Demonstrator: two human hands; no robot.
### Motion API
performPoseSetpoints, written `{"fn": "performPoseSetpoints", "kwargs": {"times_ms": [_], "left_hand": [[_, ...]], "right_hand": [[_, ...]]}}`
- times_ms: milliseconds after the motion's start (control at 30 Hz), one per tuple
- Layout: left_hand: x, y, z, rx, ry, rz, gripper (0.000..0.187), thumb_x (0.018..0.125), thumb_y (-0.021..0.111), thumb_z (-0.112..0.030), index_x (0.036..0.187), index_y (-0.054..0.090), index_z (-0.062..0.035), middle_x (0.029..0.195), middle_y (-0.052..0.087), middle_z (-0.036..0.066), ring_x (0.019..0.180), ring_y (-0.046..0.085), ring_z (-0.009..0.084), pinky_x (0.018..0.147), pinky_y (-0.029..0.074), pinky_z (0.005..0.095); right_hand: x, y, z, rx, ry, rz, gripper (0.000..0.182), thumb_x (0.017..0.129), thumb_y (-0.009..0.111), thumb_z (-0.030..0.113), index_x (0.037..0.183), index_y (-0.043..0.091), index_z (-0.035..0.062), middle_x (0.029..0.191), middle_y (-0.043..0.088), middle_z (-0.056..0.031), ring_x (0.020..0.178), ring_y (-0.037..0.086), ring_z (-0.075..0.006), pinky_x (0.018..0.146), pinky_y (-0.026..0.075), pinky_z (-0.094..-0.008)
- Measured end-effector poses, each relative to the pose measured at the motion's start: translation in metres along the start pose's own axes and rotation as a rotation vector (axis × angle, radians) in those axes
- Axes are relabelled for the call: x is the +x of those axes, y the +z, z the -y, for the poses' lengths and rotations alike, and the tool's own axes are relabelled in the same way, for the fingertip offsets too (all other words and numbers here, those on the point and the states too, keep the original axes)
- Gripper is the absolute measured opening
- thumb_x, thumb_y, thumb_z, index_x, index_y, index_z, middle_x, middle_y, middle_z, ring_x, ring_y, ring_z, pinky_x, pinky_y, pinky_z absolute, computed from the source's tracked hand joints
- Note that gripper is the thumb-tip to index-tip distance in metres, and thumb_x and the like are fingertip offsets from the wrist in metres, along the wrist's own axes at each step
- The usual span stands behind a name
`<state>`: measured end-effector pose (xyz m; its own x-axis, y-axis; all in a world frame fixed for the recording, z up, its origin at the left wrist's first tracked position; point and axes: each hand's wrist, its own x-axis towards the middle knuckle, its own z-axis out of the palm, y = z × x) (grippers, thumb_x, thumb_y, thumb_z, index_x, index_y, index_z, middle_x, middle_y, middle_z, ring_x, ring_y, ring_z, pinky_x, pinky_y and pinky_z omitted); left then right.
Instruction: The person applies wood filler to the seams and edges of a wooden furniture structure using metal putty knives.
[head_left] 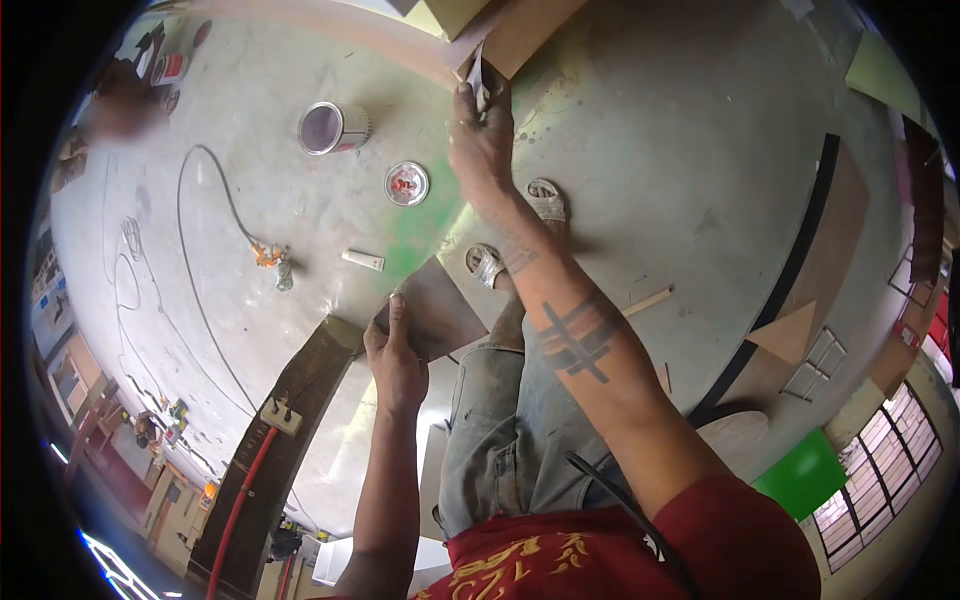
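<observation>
My left hand [398, 365] is closed on a flat, dark grey square plate [435, 315], thumb on its upper face and fingers underneath. Stretched far forward, my right hand [484, 140] pinches a thin, greyish folded piece [480, 80], whose kind I cannot make out. That piece is at the corner of a brown board structure [530, 40] at the top of the view. On the floor between the hands stand an open paint can [322, 128] and a round lid [407, 184] with reddish residue. A white tube [362, 260] lies near the plate.
A spray gun [272, 262] with a grey hose lies to the left. Beside my left arm runs a dark beam [300, 370] carrying a power socket [281, 415] and red cable. Long boards [825, 240] lean at right. Another person [125, 100] is at upper left.
</observation>
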<state>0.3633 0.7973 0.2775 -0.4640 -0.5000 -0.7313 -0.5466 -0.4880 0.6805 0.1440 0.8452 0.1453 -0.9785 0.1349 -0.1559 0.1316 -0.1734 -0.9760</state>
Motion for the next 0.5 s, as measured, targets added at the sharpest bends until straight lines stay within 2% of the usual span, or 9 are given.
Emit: {"fn": "performPoseSetpoints", "kwargs": {"times_ms": [33,67,100,167,233,367,400,467,500], "left_hand": [[0.000,0.001,0.001,0.028,0.016,-0.001,0.031,0.106,0.058,-0.030,0.109,0.065,0.0003,0.097,0.066,0.004,0.082,0.060,0.0070,0.067,0.047,0.0215],[0.001,0.004,-0.001,-0.007,-0.005,0.026,0.031,0.106,0.058,-0.030,0.110,0.065,0.0009,0.099,0.066,0.004,0.084,0.061,0.0080,0.069,0.048,0.0225],[0.002,0.007,-0.003,-0.044,-0.025,0.052,0.032,0.106,0.058,-0.030,0.110,0.064,0.0014,0.100,0.067,0.005,0.086,0.061,0.0089,0.071,0.049,0.0235],[0.004,0.013,-0.007,-0.068,-0.036,0.084,0.033,0.106,0.057,-0.029,0.111,0.064,0.0023,0.103,0.067,0.007,0.089,0.062,0.0108,0.075,0.050,0.0256],[0.006,0.019,-0.011,-0.047,-0.016,0.089,0.033,0.106,0.057,-0.029,0.112,0.063,0.0031,0.105,0.067,0.008,0.091,0.063,0.0127,0.079,0.052,0.0277],[0.007,0.023,-0.016,-0.064,-0.027,0.064,0.033,0.107,0.057,-0.029,0.113,0.063,0.0031,0.105,0.067,0.008,0.092,0.064,0.0138,0.082,0.053,0.0291],[0.007,0.020,-0.016,-0.063,-0.029,0.065,0.033,0.107,0.056,-0.028,0.113,0.063,0.0032,0.105,0.067,0.008,0.093,0.064,0.0139,0.082,0.053,0.0293],[0.008,0.016,-0.016,-0.082,-0.030,0.082,0.033,0.107,0.056,-0.028,0.114,0.063,0.0032,0.105,0.067,0.008,0.093,0.064,0.0144,0.083,0.053,0.0298],[0.009,0.013,-0.015,-0.100,-0.029,0.100,0.033,0.107,0.055,-0.028,0.115,0.063,0.0031,0.105,0.067,0.008,0.094,0.064,0.0147,0.084,0.053,0.0301]], "right_hand": [[0.001,-0.011,-0.002,-0.010,0.010,0.035,0.036,0.106,0.052,0.014,0.141,0.051,0.0046,0.124,0.063,-0.0140,0.108,0.061,-0.0225,0.099,0.047,-0.0368],[0.004,-0.031,-0.001,0.112,0.046,0.161,0.037,0.107,0.052,0.018,0.143,0.052,0.0063,0.123,0.065,-0.0098,0.103,0.060,-0.0169,0.091,0.049,-0.0325],[0.003,-0.049,0.022,0.143,0.386,0.240,0.036,0.108,0.052,0.021,0.141,0.054,0.0073,0.120,0.066,-0.0062,0.097,0.059,-0.0125,0.083,0.050,-0.0278],[0.007,-0.059,0.013,0.042,0.308,0.225,0.035,0.107,0.053,0.021,0.140,0.055,0.0077,0.117,0.066,-0.0059,0.090,0.059,-0.0115,0.077,0.050,-0.0268],[0.019,-0.058,0.009,0.082,0.359,0.134,0.035,0.107,0.053,0.019,0.140,0.055,0.0071,0.117,0.066,-0.0066,0.090,0.059,-0.0119,0.078,0.051,-0.0272],[0.033,-0.040,0.007,0.090,0.280,0.093,0.035,0.106,0.053,0.016,0.139,0.055,0.0056,0.118,0.067,-0.0084,0.094,0.059,-0.0122,0.081,0.050,-0.0274],[0.029,-0.032,0.007,0.110,0.227,0.025,0.035,0.106,0.054,0.016,0.139,0.056,0.0054,0.120,0.067,-0.0101,0.100,0.059,-0.0133,0.087,0.049,-0.0282],[0.021,-0.024,0.003,0.126,0.246,0.043,0.039,0.106,0.054,0.017,0.142,0.054,0.0060,0.115,0.064,-0.0025,0.089,0.055,-0.0076,0.075,0.048,-0.0252],[0.011,-0.018,0.007,0.110,0.237,0.047,0.039,0.105,0.054,0.016,0.143,0.053,0.0053,0.121,0.064,-0.0038,0.098,0.057,-0.0095,0.082,0.050,-0.0260]]}}
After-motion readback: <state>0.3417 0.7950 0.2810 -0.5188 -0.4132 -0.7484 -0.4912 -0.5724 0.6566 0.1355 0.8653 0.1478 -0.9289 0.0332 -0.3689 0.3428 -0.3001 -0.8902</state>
